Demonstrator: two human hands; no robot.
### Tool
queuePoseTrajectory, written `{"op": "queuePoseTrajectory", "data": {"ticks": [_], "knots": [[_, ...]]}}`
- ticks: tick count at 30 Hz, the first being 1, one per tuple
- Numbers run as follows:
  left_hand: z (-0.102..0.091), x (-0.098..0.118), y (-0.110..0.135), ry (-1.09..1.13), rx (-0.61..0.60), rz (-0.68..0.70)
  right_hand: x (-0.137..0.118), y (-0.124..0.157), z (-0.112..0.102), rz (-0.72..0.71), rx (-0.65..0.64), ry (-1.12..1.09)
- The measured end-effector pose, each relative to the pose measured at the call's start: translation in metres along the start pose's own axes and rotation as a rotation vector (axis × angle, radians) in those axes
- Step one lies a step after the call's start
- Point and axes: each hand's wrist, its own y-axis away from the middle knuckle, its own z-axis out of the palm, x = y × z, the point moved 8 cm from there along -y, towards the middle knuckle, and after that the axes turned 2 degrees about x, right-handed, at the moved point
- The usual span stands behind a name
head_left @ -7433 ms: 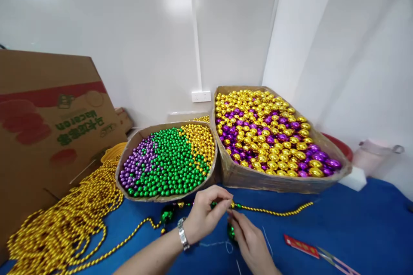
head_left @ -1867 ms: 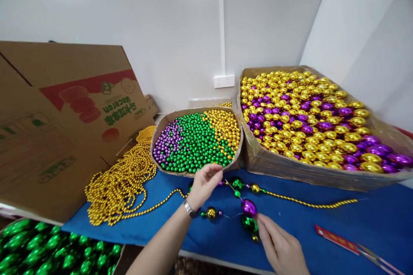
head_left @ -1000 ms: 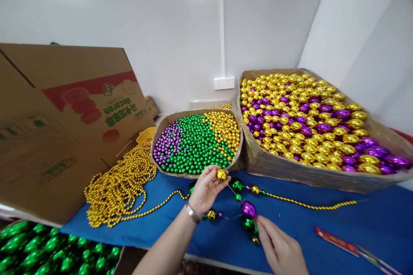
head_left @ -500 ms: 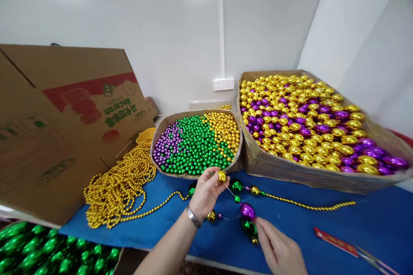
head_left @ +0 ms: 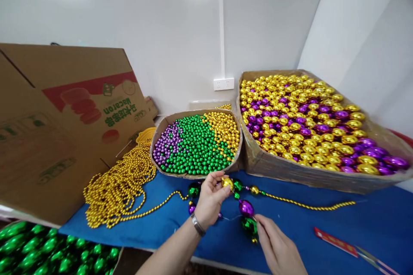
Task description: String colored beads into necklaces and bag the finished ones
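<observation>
My left hand point(head_left: 211, 197) pinches a shiny gold bead point(head_left: 227, 183) between thumb and fingers. Just below that bead, a small green bead point(head_left: 236, 196) and a larger purple bead point(head_left: 246, 208) sit in line. My right hand point(head_left: 279, 242) is closed on the lower end of a thin needle that comes out beneath the purple bead; most of the needle is hidden. A big green bead point(head_left: 249, 225) lies behind, beside my right fingertips. The bead string point(head_left: 290, 200) stretches across the blue cloth on both sides, partly covered by my left hand.
A cardboard box point(head_left: 237, 159) of small purple, green and gold beads stands ahead. A larger box point(head_left: 290, 171) of gold and purple beads is at right. Gold bead strands point(head_left: 119, 189) lie left by a carton point(head_left: 80, 137). Scissors point(head_left: 376, 262) and a red packet point(head_left: 335, 241) lie right.
My left hand has moved slightly right and down, bringing the gold bead closer to the small green bead. My right hand has stayed almost in place.
</observation>
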Motion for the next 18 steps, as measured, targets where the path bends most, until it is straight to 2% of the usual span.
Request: {"op": "queuePoseTrajectory", "data": {"ticks": [4,7,10,15,18], "knots": [[-0.003,0.003,-0.001,-0.062,0.022,0.057,0.007,0.002,0.000,0.050,-0.029,-0.075],[-0.003,0.005,-0.001,-0.095,0.029,0.087,0.022,0.006,0.001,0.174,-0.017,-0.121],[-0.004,0.004,-0.001,-0.056,0.042,0.041,0.035,0.009,0.006,0.304,-0.036,-0.169],[-0.006,0.001,0.000,0.011,0.056,-0.026,0.031,0.006,0.000,0.315,-0.006,-0.166],[-0.006,0.000,0.000,-0.020,0.045,-0.002,0.033,0.007,-0.001,0.342,0.009,-0.188]]}}
